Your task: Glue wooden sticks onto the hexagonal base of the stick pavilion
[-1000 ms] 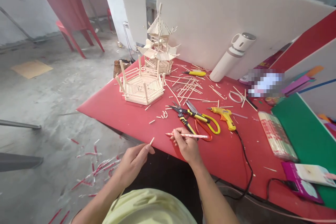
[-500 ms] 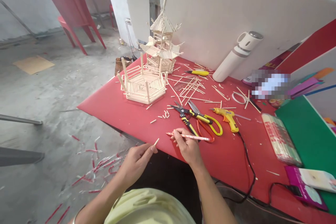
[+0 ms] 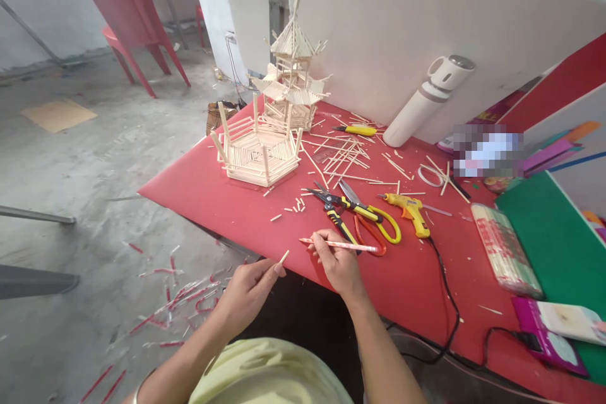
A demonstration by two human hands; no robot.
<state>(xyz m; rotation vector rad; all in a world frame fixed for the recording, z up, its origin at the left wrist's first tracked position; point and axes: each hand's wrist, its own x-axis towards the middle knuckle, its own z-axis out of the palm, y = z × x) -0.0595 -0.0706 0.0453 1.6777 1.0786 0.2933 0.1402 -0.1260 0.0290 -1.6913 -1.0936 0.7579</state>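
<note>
Pinched in my left hand (image 3: 255, 287) is a short pale wooden stick (image 3: 284, 257), its tip poking out past my thumb at the table's near edge. My right hand (image 3: 335, 259) grips a pencil (image 3: 348, 245) with a pale patterned barrel, its reddish tip pointing left toward the stick. Just beyond the right hand lie yellow-and-black cutters (image 3: 338, 211) and scissors (image 3: 391, 227). Farther back stand a hexagonal stick base with upright posts (image 3: 260, 158) and a tiered stick pagoda (image 3: 293, 79). Small cut stick pieces (image 3: 298, 205) lie in front of the base.
On the red table (image 3: 227, 208) are a yellow glue gun (image 3: 409, 211) with a trailing cord, loose sticks (image 3: 345, 158), a white bottle (image 3: 426, 104) and a wrapped stick bundle (image 3: 506, 249). A red chair (image 3: 125, 12) stands behind left. Wrappers (image 3: 189, 297) litter the floor.
Almost nothing differs. The stick in my left hand has shifted very slightly to the right; the pencil stays in my right hand at the same place.
</note>
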